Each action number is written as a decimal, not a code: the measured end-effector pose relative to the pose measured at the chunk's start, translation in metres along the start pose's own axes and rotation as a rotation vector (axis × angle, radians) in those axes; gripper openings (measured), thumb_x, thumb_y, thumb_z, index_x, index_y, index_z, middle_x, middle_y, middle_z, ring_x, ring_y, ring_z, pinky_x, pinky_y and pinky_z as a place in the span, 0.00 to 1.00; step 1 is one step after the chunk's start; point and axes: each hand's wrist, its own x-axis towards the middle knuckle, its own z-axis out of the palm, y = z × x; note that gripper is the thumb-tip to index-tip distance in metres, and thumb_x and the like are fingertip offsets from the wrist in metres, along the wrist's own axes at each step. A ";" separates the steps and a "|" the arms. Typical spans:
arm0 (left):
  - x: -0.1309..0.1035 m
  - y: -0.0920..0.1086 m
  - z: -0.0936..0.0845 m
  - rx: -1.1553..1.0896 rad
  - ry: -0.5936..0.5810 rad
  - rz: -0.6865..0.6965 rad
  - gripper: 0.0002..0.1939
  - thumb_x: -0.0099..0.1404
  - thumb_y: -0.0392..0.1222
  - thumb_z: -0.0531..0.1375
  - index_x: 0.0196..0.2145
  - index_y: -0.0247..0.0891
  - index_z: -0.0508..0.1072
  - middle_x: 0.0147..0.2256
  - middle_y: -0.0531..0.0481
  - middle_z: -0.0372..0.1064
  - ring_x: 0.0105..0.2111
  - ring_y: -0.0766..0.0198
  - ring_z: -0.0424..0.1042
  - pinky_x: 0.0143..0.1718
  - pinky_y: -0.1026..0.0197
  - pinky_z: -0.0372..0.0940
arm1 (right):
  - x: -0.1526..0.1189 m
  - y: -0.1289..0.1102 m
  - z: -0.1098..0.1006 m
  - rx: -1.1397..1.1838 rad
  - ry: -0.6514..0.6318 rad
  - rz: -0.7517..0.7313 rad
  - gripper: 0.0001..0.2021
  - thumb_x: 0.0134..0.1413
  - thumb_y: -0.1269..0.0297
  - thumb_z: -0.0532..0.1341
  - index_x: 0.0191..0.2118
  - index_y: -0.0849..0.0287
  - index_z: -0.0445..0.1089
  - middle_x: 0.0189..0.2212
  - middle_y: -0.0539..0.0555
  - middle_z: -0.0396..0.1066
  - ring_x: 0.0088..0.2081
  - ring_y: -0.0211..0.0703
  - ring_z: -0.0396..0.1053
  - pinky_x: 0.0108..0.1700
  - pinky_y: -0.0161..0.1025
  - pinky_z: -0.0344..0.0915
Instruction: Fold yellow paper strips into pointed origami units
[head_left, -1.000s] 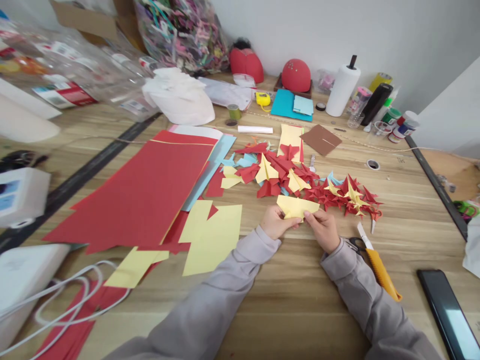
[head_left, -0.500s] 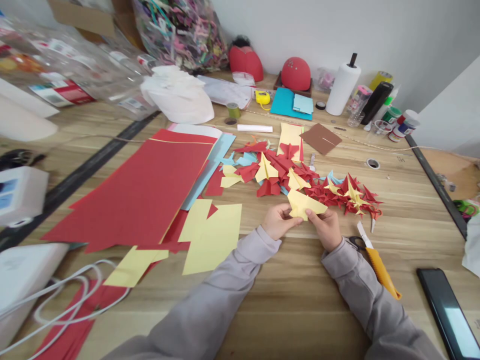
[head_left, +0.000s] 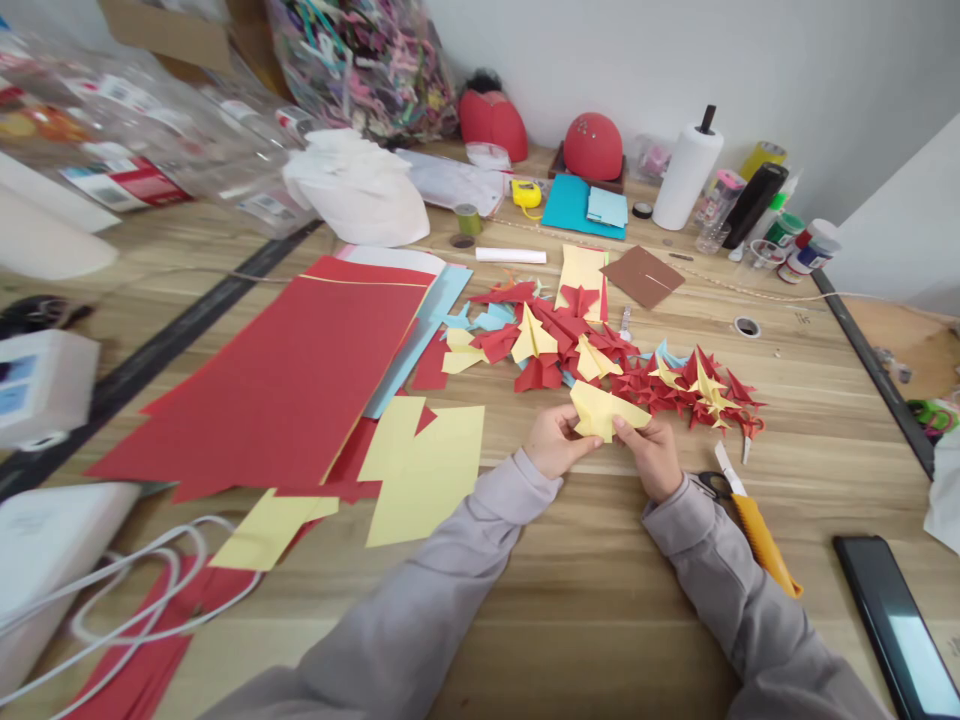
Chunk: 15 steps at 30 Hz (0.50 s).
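Yellow paper (head_left: 604, 408) btwn L hand (head_left: 556, 441) & R hand (head_left: 651, 452)

The right hand (head_left: 654, 456) covers part of the yellow paper (head_left: 604, 408). The phone (head_left: 892, 615) is cut off at lower right; upper-left bottles (head_left: 172, 110) look blurred.

Pale plain wall (head_left: 600, 60) behind a wood-grain table (head_left: 600, 620), dark strip (head_left: 187, 340) crossing the tabletop at left, another dark edge along its right side, brown wooden surface (head_left: 911, 340) beyond, soft even light
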 end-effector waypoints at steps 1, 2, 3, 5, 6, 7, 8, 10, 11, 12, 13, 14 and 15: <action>0.000 0.000 0.000 0.006 -0.002 0.006 0.19 0.37 0.39 0.70 0.29 0.30 0.73 0.28 0.45 0.75 0.30 0.60 0.73 0.35 0.61 0.67 | 0.000 0.001 -0.001 -0.004 0.002 -0.001 0.16 0.46 0.54 0.63 0.17 0.60 0.66 0.18 0.48 0.67 0.23 0.36 0.62 0.30 0.37 0.64; 0.000 0.000 0.000 0.013 0.001 0.009 0.19 0.37 0.39 0.70 0.29 0.30 0.73 0.28 0.45 0.75 0.30 0.60 0.73 0.35 0.61 0.67 | 0.000 0.002 -0.001 -0.011 0.006 -0.003 0.16 0.46 0.54 0.62 0.17 0.60 0.66 0.17 0.48 0.66 0.23 0.36 0.62 0.29 0.36 0.63; 0.000 0.000 0.001 0.020 0.008 0.011 0.19 0.37 0.39 0.70 0.29 0.30 0.73 0.28 0.45 0.75 0.31 0.60 0.73 0.35 0.61 0.67 | 0.000 0.003 -0.001 -0.021 0.010 -0.003 0.16 0.47 0.55 0.62 0.17 0.60 0.67 0.17 0.48 0.66 0.22 0.35 0.61 0.29 0.36 0.63; 0.000 -0.001 0.002 0.032 0.028 0.013 0.19 0.38 0.40 0.70 0.30 0.30 0.73 0.30 0.45 0.75 0.31 0.59 0.73 0.35 0.60 0.67 | 0.001 0.004 -0.001 -0.040 0.007 -0.004 0.15 0.47 0.55 0.62 0.18 0.60 0.68 0.17 0.49 0.68 0.22 0.36 0.63 0.29 0.36 0.64; -0.001 -0.001 0.002 0.036 0.038 0.015 0.20 0.38 0.40 0.70 0.30 0.30 0.73 0.30 0.45 0.75 0.32 0.59 0.73 0.36 0.60 0.67 | 0.001 0.004 -0.001 -0.038 -0.003 -0.007 0.14 0.47 0.55 0.63 0.21 0.60 0.70 0.19 0.49 0.70 0.23 0.37 0.65 0.30 0.37 0.65; -0.001 -0.001 0.002 0.041 0.043 0.018 0.20 0.38 0.40 0.70 0.31 0.31 0.73 0.31 0.44 0.75 0.33 0.59 0.73 0.36 0.60 0.67 | 0.001 0.004 0.000 -0.029 -0.018 -0.015 0.11 0.45 0.56 0.64 0.24 0.60 0.72 0.22 0.51 0.72 0.26 0.39 0.68 0.33 0.39 0.67; -0.001 -0.002 0.003 0.046 0.045 0.021 0.21 0.38 0.40 0.70 0.32 0.31 0.73 0.32 0.44 0.75 0.34 0.58 0.73 0.37 0.60 0.67 | 0.001 0.004 0.001 -0.015 -0.034 -0.025 0.10 0.44 0.57 0.65 0.28 0.59 0.73 0.26 0.52 0.74 0.29 0.41 0.70 0.37 0.40 0.68; -0.001 -0.002 0.003 0.052 0.041 0.026 0.21 0.39 0.41 0.70 0.32 0.31 0.73 0.32 0.44 0.75 0.34 0.58 0.73 0.37 0.60 0.67 | 0.001 0.004 0.002 0.013 -0.059 -0.048 0.13 0.42 0.59 0.66 0.35 0.59 0.74 0.33 0.54 0.75 0.36 0.45 0.72 0.43 0.43 0.67; -0.001 -0.002 0.003 0.054 0.036 0.028 0.21 0.39 0.41 0.70 0.32 0.31 0.73 0.32 0.44 0.75 0.34 0.58 0.73 0.37 0.60 0.67 | 0.001 0.004 0.002 0.028 -0.063 -0.054 0.13 0.42 0.59 0.66 0.36 0.59 0.74 0.34 0.54 0.76 0.38 0.46 0.72 0.45 0.44 0.67; -0.001 -0.003 0.003 0.056 0.032 0.028 0.21 0.38 0.41 0.70 0.32 0.31 0.73 0.31 0.45 0.75 0.33 0.59 0.73 0.36 0.60 0.67 | 0.001 0.004 0.002 0.044 -0.062 -0.055 0.13 0.42 0.59 0.66 0.36 0.59 0.74 0.34 0.54 0.75 0.38 0.47 0.72 0.45 0.45 0.67; 0.000 -0.004 0.003 0.057 0.030 0.028 0.21 0.38 0.42 0.70 0.32 0.31 0.73 0.30 0.45 0.75 0.32 0.59 0.73 0.35 0.61 0.68 | 0.001 0.005 0.002 0.056 -0.056 -0.050 0.13 0.43 0.59 0.66 0.36 0.59 0.74 0.33 0.54 0.75 0.38 0.47 0.72 0.45 0.45 0.67; 0.001 -0.005 0.003 0.057 0.028 0.025 0.22 0.38 0.43 0.70 0.31 0.31 0.73 0.29 0.46 0.75 0.31 0.59 0.73 0.33 0.61 0.68 | 0.001 0.005 0.001 0.065 -0.044 -0.042 0.12 0.42 0.60 0.66 0.35 0.60 0.74 0.32 0.54 0.75 0.37 0.47 0.72 0.44 0.45 0.67; 0.001 -0.006 0.002 0.053 0.028 0.023 0.22 0.37 0.43 0.70 0.31 0.31 0.73 0.28 0.46 0.75 0.30 0.60 0.73 0.32 0.61 0.68 | 0.001 0.005 0.000 0.069 -0.029 -0.032 0.11 0.42 0.60 0.66 0.33 0.60 0.74 0.30 0.53 0.75 0.36 0.46 0.71 0.43 0.44 0.67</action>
